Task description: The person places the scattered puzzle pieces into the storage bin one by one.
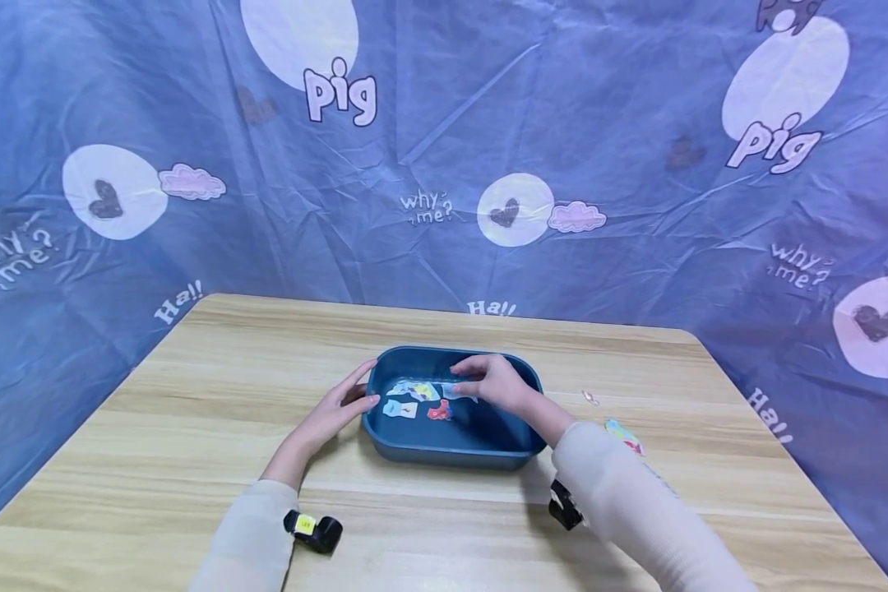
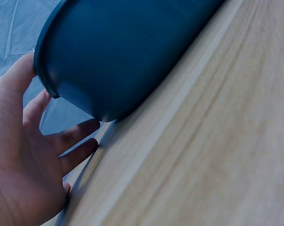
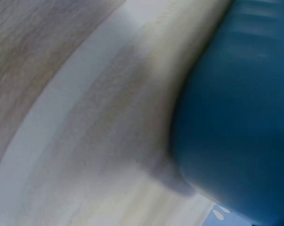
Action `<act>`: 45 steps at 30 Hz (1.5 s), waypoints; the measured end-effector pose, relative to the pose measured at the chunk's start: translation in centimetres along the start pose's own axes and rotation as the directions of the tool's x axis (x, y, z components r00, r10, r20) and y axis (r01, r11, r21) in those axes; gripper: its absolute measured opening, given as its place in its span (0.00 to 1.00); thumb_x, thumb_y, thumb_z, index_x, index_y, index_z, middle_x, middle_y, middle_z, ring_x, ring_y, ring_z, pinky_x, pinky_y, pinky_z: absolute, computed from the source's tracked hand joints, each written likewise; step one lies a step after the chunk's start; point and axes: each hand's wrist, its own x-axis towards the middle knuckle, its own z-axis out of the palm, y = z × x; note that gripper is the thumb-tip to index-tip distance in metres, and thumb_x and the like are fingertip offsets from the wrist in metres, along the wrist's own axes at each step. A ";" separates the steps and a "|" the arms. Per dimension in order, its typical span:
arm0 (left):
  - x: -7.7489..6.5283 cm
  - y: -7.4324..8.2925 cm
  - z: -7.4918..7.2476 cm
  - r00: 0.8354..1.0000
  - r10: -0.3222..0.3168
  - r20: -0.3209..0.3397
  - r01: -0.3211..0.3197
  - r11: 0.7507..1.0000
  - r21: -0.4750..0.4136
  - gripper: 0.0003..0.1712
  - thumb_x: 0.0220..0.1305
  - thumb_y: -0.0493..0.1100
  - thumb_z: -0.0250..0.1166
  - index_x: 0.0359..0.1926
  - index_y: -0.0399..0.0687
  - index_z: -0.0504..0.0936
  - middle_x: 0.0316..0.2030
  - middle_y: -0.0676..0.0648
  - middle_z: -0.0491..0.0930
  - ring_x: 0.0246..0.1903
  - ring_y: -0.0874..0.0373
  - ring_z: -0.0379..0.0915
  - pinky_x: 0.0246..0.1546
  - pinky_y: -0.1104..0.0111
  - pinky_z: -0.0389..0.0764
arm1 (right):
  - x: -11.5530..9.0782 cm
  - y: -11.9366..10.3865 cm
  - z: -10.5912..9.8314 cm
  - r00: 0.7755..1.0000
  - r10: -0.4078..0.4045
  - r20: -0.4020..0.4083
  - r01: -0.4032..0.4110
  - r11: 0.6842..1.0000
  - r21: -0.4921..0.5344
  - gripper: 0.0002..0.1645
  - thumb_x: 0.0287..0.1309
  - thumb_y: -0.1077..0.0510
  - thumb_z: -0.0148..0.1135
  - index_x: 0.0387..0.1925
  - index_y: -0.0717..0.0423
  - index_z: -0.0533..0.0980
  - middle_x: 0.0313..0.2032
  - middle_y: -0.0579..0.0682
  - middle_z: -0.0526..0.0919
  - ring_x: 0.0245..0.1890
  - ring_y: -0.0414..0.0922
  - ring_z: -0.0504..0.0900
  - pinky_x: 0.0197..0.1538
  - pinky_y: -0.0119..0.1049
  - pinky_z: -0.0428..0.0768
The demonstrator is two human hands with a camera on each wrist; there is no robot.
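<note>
A dark blue rectangular tray (image 1: 447, 455) stands on the table. Inside lie several small paper cutouts: a light blue one (image 1: 400, 409), a red one (image 1: 440, 410) and a multicoloured one (image 1: 420, 390). My left hand (image 1: 333, 411) is at the tray's left end, its fingers spread and fingertips touching the rim and outer wall. In the left wrist view, that hand (image 2: 33, 155) is beside the tray (image 2: 118, 52). My right hand (image 1: 496, 384) reaches over the right side and pinches a pale blue paper cutout (image 1: 459, 393) inside. The right wrist view shows the tray's outer wall (image 3: 236, 113), without the fingers.
On the wooden table (image 1: 266, 362), right of the tray, lie a small paper scrap (image 1: 589, 398) and a colourful paper cutout (image 1: 625, 437), near the right sleeve. A blue printed cloth (image 1: 429, 148) hangs behind the table. Each wrist carries a black camera strap.
</note>
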 end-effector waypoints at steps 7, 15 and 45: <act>0.0 0.0 0.0 1.000 -0.002 0.002 0.002 1.000 0.000 0.33 0.60 0.43 0.54 0.65 0.53 0.51 0.58 0.35 0.58 0.57 0.44 0.52 0.54 0.52 0.54 | -0.8 -0.8 -1.7 1.000 -0.027 -0.005 0.027 0.999 0.042 0.20 0.46 0.62 0.63 0.42 0.68 0.74 0.41 0.62 0.76 0.41 0.53 0.75 0.41 0.37 0.74; 0.0 0.1 0.0 1.000 0.001 0.001 -0.001 1.000 0.004 0.33 0.60 0.43 0.54 0.65 0.53 0.51 0.58 0.35 0.57 0.57 0.44 0.52 0.54 0.52 0.54 | -2.3 -1.4 -4.2 0.997 -0.059 -0.049 0.061 0.997 0.045 0.20 0.47 0.62 0.62 0.43 0.68 0.74 0.42 0.63 0.76 0.42 0.53 0.74 0.43 0.37 0.73; 1.4 -3.1 -0.3 0.999 0.038 -0.019 -0.039 0.999 -0.021 0.35 0.57 0.51 0.57 0.63 0.62 0.54 0.58 0.38 0.59 0.57 0.47 0.54 0.54 0.52 0.55 | -8.1 5.7 -11.7 0.959 0.076 -0.275 -0.093 0.994 -0.053 0.22 0.54 0.59 0.56 0.46 0.71 0.69 0.43 0.67 0.73 0.43 0.55 0.74 0.39 0.28 0.73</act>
